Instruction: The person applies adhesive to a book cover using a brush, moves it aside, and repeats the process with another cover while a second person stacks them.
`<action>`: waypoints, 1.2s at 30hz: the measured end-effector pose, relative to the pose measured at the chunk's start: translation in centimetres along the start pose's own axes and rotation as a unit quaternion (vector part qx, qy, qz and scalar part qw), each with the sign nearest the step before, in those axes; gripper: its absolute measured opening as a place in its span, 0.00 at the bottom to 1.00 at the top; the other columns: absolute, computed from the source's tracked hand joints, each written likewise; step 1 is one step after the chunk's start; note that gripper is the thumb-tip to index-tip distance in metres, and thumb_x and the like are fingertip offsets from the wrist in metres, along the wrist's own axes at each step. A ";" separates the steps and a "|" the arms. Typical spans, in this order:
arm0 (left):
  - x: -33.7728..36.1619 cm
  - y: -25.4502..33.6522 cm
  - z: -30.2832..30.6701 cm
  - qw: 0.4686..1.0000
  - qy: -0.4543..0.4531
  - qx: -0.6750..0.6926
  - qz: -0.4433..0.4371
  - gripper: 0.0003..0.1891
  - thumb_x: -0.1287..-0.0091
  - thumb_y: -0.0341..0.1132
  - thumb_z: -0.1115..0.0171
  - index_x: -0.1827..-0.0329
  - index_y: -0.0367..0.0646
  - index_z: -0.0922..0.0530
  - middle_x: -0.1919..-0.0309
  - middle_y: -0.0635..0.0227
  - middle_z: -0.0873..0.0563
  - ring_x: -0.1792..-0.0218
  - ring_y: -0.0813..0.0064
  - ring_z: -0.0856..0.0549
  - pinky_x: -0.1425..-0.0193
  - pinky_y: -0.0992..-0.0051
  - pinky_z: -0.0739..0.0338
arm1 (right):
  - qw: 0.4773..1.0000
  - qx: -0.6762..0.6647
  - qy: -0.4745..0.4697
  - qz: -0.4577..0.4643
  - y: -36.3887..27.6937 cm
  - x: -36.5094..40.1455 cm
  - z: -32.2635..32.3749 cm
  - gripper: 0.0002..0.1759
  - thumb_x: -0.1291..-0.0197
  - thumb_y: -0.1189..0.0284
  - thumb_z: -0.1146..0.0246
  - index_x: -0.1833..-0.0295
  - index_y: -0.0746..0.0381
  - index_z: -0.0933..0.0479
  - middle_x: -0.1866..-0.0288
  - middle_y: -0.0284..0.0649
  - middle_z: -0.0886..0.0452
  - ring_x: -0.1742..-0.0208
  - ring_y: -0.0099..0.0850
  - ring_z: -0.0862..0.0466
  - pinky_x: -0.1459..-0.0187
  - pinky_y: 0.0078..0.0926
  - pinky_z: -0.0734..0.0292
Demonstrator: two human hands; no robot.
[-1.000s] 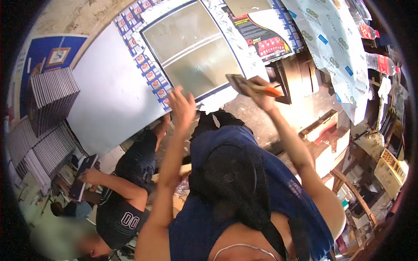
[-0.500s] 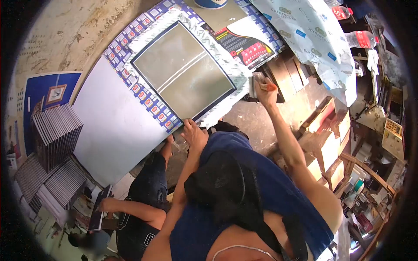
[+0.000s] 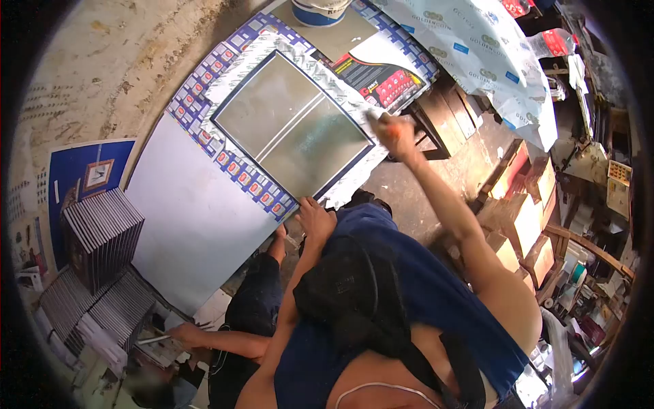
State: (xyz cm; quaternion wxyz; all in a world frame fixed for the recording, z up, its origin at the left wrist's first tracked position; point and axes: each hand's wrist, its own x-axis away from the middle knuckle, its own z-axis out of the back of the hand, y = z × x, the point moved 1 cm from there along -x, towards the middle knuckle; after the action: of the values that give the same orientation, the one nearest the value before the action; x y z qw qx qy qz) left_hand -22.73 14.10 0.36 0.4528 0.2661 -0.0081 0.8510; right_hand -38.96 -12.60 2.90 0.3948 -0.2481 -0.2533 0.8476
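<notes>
A grey-tan panel [image 3: 279, 109] with a dark blue border and two white stripes lies on patterned sheets [image 3: 256, 187]. My left hand [image 3: 317, 218] rests its slightly spread fingers at the panel's near corner and the sheet edge. Just off the panel's right corner, my right hand [image 3: 396, 136] is closed around a brush-like tool [image 3: 372, 121] with an orange part showing; its head is blurred. A bluish, speckled sheen shows on the panel's right half.
A tub [image 3: 320, 12] stands at the back. Stacked dark-edged panels [image 3: 103, 235] are at the left, near a co-worker's hand [image 3: 187, 335] with a thin light strip. Wooden blocks [image 3: 511, 221] stand right; a printed wrapping sheet [image 3: 477, 54] lies at upper right.
My right hand has moved left with the tool, towards the panel. The speckled sheen is new. The view has shifted slightly. The co-worker's dark flat piece no longer shows; a thin strip does.
</notes>
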 end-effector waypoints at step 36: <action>-11.8 11.8 4.1 0.913 0.029 0.168 0.371 0.48 0.48 0.55 0.28 0.32 0.32 0.39 0.33 0.48 0.36 0.32 0.47 0.33 0.38 0.41 0.36 | 0.786 -0.119 -0.502 0.341 -6.6 -26.4 -14.1 0.11 0.46 0.61 0.32 0.61 0.55 0.19 0.65 0.46 0.17 0.58 0.44 0.17 0.56 0.39 0.22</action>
State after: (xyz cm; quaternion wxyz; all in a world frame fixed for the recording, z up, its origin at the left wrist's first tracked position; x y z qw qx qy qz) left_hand -24.72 -2.93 1.11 0.0531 0.2914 0.0501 0.9538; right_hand -11.69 -26.55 2.27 -0.1352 0.0974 -0.4137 0.8951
